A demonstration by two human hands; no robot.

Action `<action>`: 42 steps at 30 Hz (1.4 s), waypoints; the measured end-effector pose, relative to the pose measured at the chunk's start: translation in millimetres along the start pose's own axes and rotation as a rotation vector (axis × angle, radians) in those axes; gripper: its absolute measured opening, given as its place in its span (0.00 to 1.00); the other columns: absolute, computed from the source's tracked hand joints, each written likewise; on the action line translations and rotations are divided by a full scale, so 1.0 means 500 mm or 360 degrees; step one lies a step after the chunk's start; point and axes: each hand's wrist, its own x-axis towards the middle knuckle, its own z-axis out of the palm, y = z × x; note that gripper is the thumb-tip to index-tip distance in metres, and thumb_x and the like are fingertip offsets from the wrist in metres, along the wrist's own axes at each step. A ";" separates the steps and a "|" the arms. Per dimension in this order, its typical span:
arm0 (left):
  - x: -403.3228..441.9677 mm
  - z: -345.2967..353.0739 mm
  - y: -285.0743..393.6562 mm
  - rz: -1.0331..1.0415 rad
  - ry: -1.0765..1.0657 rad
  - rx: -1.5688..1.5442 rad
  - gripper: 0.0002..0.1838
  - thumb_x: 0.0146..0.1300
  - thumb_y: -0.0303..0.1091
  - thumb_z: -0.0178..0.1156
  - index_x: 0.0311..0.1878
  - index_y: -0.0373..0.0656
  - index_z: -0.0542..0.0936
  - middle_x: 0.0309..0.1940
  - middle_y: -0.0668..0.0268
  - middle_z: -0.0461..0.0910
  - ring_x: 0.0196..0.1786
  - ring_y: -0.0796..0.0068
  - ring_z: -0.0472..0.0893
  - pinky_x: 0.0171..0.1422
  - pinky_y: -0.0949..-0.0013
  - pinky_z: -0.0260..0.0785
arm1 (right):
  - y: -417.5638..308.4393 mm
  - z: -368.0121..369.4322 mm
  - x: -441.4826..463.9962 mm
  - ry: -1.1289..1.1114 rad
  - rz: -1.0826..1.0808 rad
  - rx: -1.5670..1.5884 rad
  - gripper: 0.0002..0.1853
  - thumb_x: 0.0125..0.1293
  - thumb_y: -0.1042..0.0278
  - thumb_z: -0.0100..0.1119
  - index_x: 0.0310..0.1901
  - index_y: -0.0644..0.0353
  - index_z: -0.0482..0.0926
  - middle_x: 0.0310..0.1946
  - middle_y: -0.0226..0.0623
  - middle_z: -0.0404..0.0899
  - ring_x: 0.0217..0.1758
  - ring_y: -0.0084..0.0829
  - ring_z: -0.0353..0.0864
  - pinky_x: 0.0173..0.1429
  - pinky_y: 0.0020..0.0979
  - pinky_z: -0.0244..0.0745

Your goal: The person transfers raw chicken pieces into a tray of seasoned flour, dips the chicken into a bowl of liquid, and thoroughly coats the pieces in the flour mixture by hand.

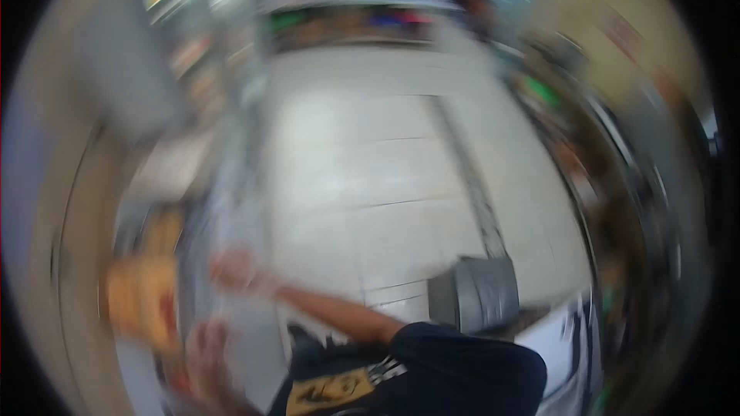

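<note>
My right hand (235, 270) reaches across to the left over a grey counter (250, 323); its fingers are smeared by motion. Lower down, my left hand (208, 354) is close to an orange-tan boxy item (142, 296) with a red mark. Whether it touches that item is unclear. Blur hides the finger positions of both hands, and no held thing can be made out.
A grey bin (482, 293) stands on the pale tiled floor (347, 177) to my right. Blurred shelves (354, 23) with goods run across the back, and crowded shelving (578, 162) lines the right side. A glass-like case (231, 46) rises at the far left.
</note>
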 end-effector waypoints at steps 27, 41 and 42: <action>-0.075 -0.599 -0.038 -0.0646 0.2316 -0.0257 0.20 0.69 0.45 0.63 0.54 0.39 0.80 0.42 0.67 0.81 0.44 0.75 0.80 0.54 0.71 0.71 | -0.186 0.631 0.537 -0.1524 -0.0178 -0.0068 0.15 0.51 0.65 0.63 0.40 0.62 0.84 0.32 0.49 0.84 0.35 0.39 0.83 0.43 0.37 0.76; -0.149 -0.486 -0.061 -0.0331 0.2973 -0.0356 0.15 0.67 0.41 0.65 0.45 0.38 0.82 0.32 0.67 0.83 0.36 0.77 0.80 0.48 0.71 0.70 | -0.183 0.664 0.509 -0.2375 -0.0601 -0.0457 0.11 0.55 0.66 0.63 0.37 0.60 0.84 0.35 0.41 0.84 0.41 0.43 0.82 0.48 0.38 0.76; -0.160 -0.477 -0.058 -0.0356 0.2999 -0.0378 0.15 0.67 0.40 0.65 0.45 0.37 0.82 0.32 0.66 0.82 0.38 0.76 0.79 0.50 0.69 0.71 | -0.215 0.668 0.504 -0.2395 -0.0637 -0.0440 0.11 0.55 0.66 0.63 0.37 0.60 0.84 0.35 0.41 0.84 0.41 0.43 0.82 0.48 0.38 0.76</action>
